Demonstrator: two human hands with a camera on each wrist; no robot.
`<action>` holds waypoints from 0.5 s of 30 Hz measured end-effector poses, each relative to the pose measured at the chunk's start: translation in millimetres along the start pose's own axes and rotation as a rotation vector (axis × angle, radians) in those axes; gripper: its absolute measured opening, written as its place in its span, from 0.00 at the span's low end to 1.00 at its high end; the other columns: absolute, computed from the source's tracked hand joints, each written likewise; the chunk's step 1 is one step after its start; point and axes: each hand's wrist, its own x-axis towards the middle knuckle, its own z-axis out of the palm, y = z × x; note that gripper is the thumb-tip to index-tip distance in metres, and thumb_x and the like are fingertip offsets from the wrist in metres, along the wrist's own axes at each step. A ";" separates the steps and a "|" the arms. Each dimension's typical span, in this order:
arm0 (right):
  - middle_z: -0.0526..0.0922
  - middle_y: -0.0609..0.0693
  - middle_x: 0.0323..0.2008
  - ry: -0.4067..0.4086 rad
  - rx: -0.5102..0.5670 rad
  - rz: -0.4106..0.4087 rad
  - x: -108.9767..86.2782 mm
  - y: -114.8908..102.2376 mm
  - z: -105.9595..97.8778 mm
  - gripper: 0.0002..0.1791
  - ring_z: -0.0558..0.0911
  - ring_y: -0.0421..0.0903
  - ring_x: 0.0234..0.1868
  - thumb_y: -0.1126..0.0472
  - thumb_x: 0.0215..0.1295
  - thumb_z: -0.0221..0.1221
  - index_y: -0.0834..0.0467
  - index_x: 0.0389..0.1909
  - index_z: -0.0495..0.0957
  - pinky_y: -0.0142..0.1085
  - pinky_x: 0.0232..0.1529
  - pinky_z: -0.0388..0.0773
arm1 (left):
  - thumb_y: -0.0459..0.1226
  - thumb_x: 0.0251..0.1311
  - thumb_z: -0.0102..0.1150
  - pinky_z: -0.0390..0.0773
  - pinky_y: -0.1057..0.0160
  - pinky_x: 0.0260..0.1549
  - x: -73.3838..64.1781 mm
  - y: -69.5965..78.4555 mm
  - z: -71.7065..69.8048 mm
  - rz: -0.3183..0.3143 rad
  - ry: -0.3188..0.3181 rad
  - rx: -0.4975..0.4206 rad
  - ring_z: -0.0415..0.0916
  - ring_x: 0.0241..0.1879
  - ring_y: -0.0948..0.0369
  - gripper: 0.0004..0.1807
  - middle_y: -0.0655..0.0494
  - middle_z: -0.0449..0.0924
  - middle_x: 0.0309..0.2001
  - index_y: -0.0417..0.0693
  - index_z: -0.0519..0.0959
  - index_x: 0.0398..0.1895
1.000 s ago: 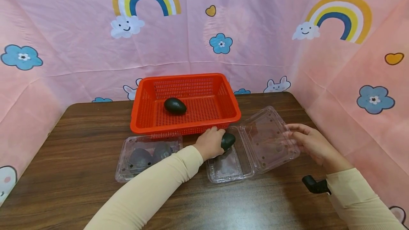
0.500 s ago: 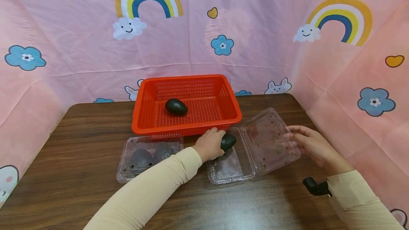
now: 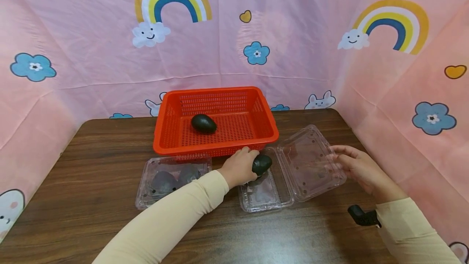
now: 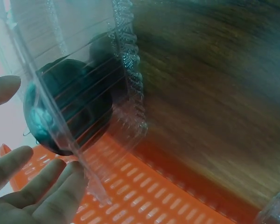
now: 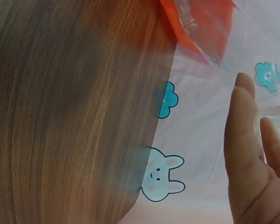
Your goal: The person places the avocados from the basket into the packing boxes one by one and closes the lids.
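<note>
My left hand (image 3: 239,167) grips a dark green avocado (image 3: 261,165) over the base of an open clear plastic clamshell box (image 3: 266,203). In the left wrist view the avocado (image 4: 74,121) shows through the box wall, between my thumb tip and fingertips. My right hand (image 3: 360,169) holds the raised, tilted lid (image 3: 311,166) by its outer edge. In the right wrist view the straight fingers (image 5: 245,140) of that hand lie along the clear plastic. Part of the left fingers is hidden behind the hand and avocado in the head view.
A red-orange plastic basket (image 3: 216,150) stands behind the boxes with one avocado (image 3: 203,124) in it. To the left, a closed clamshell box (image 3: 144,190) contains two dark avocados. All rest on a brown wooden table (image 3: 91,174), with patterned pink cloth (image 3: 286,31) behind and at the sides.
The view has shifted slightly, so everything sits a little lower and further right in the picture. Both hands, the avocado and the lid keep the same places relative to the box.
</note>
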 end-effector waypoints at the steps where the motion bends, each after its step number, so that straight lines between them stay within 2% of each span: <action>1: 0.80 0.39 0.41 -0.002 0.001 0.000 -0.1 0.0 0.0 0.18 0.84 0.38 0.40 0.62 0.76 0.44 0.68 0.60 0.63 0.35 0.40 0.82 | 0.37 0.51 0.70 0.77 0.55 0.48 -0.6 -0.2 -0.8 0.001 0.000 -0.005 0.73 0.50 0.51 0.35 0.45 0.73 0.53 0.43 0.70 0.64; 15: 0.81 0.39 0.41 0.000 0.025 -0.001 0.2 -1.2 0.9 0.15 0.84 0.37 0.40 0.62 0.75 0.45 0.62 0.58 0.66 0.35 0.39 0.82 | 0.38 0.51 0.70 0.77 0.58 0.48 -9.1 -0.7 -6.9 0.047 0.004 -0.013 0.74 0.48 0.55 0.35 0.47 0.74 0.52 0.43 0.70 0.64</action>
